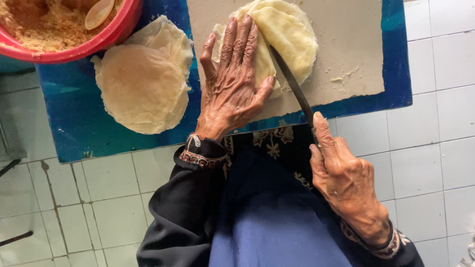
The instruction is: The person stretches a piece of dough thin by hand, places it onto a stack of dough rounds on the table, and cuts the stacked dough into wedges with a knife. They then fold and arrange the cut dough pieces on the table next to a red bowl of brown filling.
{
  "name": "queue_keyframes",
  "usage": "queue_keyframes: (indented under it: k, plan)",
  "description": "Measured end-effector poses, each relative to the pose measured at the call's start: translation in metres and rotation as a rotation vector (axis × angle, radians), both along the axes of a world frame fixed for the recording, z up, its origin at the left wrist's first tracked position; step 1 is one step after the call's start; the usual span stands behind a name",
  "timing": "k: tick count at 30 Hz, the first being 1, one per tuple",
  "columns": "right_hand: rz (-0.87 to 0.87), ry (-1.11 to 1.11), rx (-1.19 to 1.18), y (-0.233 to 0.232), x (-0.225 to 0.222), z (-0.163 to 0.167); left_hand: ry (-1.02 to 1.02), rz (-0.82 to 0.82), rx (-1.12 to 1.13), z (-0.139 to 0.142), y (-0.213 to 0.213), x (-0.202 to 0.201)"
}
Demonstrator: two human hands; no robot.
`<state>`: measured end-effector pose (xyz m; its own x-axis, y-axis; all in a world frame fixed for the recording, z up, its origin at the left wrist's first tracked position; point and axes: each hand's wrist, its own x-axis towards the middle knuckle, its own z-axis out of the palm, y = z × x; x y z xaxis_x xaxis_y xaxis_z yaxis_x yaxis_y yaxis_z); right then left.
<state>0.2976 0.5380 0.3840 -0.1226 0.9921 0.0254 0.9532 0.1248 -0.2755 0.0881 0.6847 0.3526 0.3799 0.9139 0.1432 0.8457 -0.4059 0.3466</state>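
Left hand [232, 84] flat on dough [289, 37]; right hand [341, 173] holds knife [294, 89] (blade in).

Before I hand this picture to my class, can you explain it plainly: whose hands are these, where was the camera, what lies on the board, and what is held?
The camera sits on the person's head and looks straight down, so both hands are their own. The left hand presses flat on a folded round of thin dough lying on a grey cutting board. The right hand holds a dark knife, its blade against the dough. Beside it lies a stack of flat dough rounds on a blue table, and a red bowl of crumbly filling holds a spoon.
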Motion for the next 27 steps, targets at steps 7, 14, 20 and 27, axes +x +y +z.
queue_keyframes:
  k: [7, 14, 20, 27]
  plan:
    - [0.051, 0.318, 0.051, 0.004, -0.001, 0.009, 0.003, 0.010, -0.041, 0.003, 0.004, 0.000]
    - [0.078, 0.267, 0.043, 0.033, -0.012, 0.004, 0.002, 0.019, -0.011, 0.010, 0.006, 0.001]
    - [0.079, 0.087, 0.055, 0.057, -0.020, 0.005, -0.017, 0.011, 0.003, 0.011, 0.009, -0.002]
    - [0.089, -0.067, 0.045, 0.080, -0.035, 0.013, -0.037, 0.011, 0.030, 0.014, 0.010, -0.005]
